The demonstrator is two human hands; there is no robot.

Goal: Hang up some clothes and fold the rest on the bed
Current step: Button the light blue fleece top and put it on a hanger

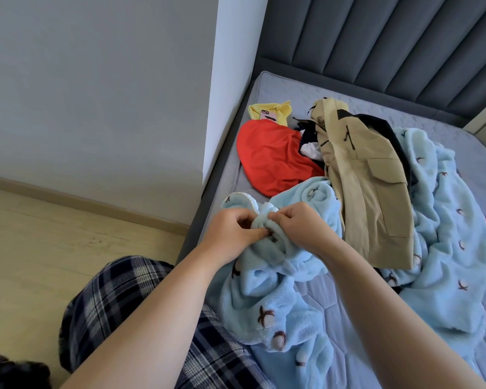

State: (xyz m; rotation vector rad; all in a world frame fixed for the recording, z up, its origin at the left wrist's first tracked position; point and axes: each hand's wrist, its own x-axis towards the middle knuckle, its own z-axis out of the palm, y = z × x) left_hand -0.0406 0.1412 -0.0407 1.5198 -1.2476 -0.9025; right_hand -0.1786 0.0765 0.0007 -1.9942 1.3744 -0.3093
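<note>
Blue fleece garment (264, 313) stretches crosswise over the mattress (328, 304).

A bed with a bare, quilted grey mattress (286, 91) and a dark grey padded headboard (390, 46) fills the right side. At the far left corner of the mattress lies a crumpled yellow garment (282, 109), touching a red garment (270, 158) just nearer. Dark navy and white clothes (307, 138) are bunched beside the red one. A light blue fleece garment (443, 220) with small brown motifs sprawls across the near half, a tan jacket (371, 197) draped over it.
</note>
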